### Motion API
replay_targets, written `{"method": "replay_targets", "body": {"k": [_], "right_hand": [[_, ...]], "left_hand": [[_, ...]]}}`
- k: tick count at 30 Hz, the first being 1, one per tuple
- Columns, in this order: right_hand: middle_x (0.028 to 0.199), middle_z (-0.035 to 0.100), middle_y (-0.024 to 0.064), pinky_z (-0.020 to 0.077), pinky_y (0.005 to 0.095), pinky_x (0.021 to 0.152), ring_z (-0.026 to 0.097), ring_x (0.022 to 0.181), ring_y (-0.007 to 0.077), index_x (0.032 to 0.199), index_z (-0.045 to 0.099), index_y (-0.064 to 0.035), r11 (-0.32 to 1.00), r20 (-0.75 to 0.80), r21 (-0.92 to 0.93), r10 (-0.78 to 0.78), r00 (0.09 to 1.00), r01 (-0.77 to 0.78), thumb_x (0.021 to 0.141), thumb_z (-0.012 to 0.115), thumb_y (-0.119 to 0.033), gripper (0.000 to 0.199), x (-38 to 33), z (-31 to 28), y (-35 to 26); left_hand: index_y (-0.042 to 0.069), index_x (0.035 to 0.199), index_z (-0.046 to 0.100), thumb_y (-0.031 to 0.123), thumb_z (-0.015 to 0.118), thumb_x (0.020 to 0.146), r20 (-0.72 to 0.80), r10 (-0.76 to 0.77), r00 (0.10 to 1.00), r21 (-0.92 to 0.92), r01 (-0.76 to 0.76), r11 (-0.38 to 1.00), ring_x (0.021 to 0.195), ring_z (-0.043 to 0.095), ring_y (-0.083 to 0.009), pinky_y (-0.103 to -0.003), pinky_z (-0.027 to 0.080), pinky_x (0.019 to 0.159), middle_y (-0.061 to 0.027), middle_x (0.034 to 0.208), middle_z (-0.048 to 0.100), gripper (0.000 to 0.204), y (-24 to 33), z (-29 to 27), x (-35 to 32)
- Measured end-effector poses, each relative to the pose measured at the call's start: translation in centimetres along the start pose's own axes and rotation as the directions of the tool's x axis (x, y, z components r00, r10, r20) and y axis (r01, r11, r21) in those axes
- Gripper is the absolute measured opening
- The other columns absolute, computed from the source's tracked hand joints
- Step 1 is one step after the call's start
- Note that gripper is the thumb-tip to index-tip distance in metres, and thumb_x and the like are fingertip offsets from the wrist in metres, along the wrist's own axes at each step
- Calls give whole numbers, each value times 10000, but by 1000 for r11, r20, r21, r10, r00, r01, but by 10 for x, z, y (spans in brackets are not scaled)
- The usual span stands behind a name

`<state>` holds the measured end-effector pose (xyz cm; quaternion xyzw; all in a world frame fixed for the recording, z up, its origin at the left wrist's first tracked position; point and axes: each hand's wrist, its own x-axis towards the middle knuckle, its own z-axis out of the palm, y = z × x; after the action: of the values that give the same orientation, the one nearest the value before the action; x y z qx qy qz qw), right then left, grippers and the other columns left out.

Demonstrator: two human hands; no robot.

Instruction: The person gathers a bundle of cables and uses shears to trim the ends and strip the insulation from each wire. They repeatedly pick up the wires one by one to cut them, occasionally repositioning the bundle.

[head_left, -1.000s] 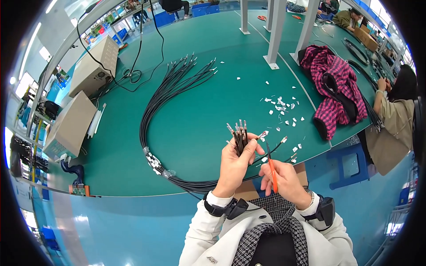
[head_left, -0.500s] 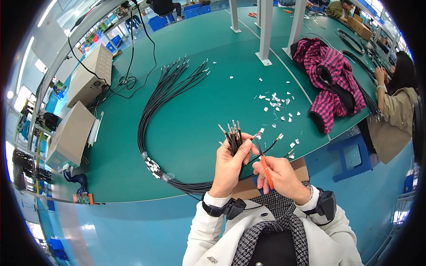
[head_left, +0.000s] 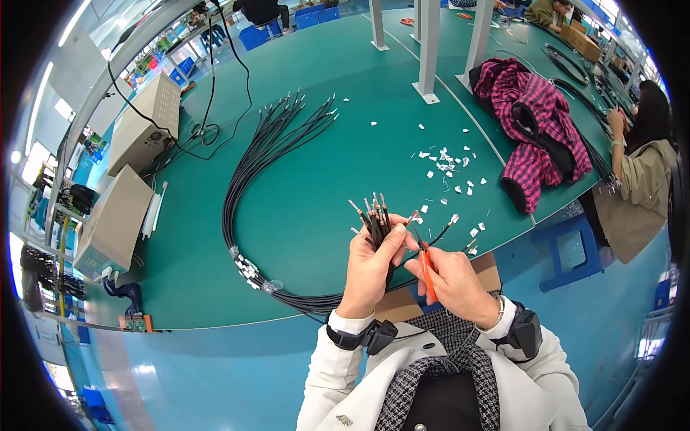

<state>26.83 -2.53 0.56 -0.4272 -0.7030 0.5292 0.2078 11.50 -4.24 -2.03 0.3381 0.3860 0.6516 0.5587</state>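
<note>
Left hand [head_left: 368, 271] is gripping a cluster of black cables [head_left: 377, 228] in a nearly closed fist, thumb pressing inward; right hand [head_left: 454, 280] is curling round orange-handled scissors [head_left: 429, 273]. How far the blades are standing apart cannot be told. Most of the clustered tips are pointing far and slightly left, while one pale-tipped cable end [head_left: 413, 217] is projecting far-right, just beyond the left thumb. That end is lying on the far-left side of the right hand, the left hand being the nearer. The scissors' long axis is running far and slightly left, the point sitting just on the near side of that end; contact cannot be confirmed. Two loose cable ends are resting farther right, one carrying a white tip [head_left: 454, 218]. Beyond them, white scraps [head_left: 445, 164] are lying scattered over the green table [head_left: 323, 194]. To the left, a long black cable bundle [head_left: 233, 176] is curving from the far side round to the near edge, toward the left hand. A pink-and-black checked garment [head_left: 532, 108] is lying far right, two beige housings [head_left: 115, 219] are standing left, and a co-worker [head_left: 636, 172] is sitting at the right.
</note>
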Motion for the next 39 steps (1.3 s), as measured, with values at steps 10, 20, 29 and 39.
{"method": "replay_targets", "body": {"k": [10,20,29,39], "right_hand": [[545,538,162,403,373,456,566,477,300,834,558,34,973,-94,-189,-156,983,136,883,624,-253,299,3,2,10],[539,552,149,413,378,455,571,486,316,819,562,28,958,-109,-230,-200,974,171,872,635,-252,294,6,4,14],[510,542,139,415,341,439,573,454,246,785,549,22,902,-71,-363,-275,959,232,873,640,-223,276,12,-2,29],[733,604,41,456,211,541,555,603,69,1007,569,39,898,-199,365,-185,963,247,901,601,-130,202,19,-18,-7]], "left_hand": [[37,1004,593,112,526,938,-5,1,1000,-10,-1,1000,589,435,-68,-207,346,554,-55,757,620,121,2,2,-1],[41,1012,591,117,527,938,-6,-23,1000,-51,23,998,583,424,-69,-205,341,553,-62,760,622,123,5,1,-2],[24,1009,585,108,540,929,8,-17,1000,-98,18,995,576,419,-68,-200,335,543,-67,755,621,125,9,5,-7],[-3,958,604,110,565,915,56,-82,995,157,73,985,574,467,-55,-195,337,514,-41,718,620,127,7,9,-9]]}}
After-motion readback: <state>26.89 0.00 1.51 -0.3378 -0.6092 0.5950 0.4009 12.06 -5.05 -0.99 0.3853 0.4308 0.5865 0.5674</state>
